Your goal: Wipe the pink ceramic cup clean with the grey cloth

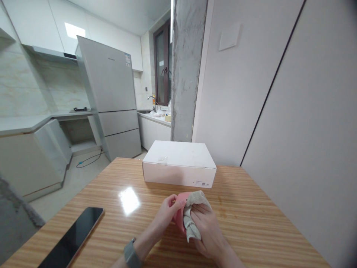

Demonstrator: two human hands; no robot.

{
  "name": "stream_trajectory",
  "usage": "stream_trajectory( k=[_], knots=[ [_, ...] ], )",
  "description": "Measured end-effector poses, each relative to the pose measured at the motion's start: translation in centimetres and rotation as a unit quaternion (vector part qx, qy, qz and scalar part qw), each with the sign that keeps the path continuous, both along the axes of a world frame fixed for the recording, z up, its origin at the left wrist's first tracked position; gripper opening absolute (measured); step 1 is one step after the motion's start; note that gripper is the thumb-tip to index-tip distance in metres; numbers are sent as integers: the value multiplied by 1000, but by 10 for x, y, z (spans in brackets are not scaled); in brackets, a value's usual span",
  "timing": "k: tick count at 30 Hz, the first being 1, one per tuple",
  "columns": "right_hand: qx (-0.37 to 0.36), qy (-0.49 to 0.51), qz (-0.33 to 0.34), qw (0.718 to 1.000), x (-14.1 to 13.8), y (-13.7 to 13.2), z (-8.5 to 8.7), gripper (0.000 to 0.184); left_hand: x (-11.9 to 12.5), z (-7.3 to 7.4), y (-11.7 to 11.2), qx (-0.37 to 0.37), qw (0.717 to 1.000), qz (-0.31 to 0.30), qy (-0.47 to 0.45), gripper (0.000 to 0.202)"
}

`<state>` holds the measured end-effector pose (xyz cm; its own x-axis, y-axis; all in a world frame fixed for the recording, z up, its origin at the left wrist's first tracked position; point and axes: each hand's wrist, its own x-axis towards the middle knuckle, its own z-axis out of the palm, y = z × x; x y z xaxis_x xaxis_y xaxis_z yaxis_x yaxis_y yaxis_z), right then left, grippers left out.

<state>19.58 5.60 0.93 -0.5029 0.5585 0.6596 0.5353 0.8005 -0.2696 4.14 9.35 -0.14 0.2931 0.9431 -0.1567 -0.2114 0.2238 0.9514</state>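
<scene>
Your left hand (169,209) is clamped on the side of a pink bowl or cup (180,219). Your right hand (208,226) is bunched around a gray cloth (191,226) and pushes it against the pink thing's open side. The pink thing is in front of you, by the near side of the white box (179,164); you can't tell if it touches the wooden surface (251,219). A black phone (74,238) lies flat to your left.
</scene>
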Motion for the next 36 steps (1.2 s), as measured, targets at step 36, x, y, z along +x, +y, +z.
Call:
stream_trajectory(
  k=[36],
  knots=[
    [28,-75,20,997,-2,3,-10,30,-2,-2,3,65,997,-16,27,46]
  ],
)
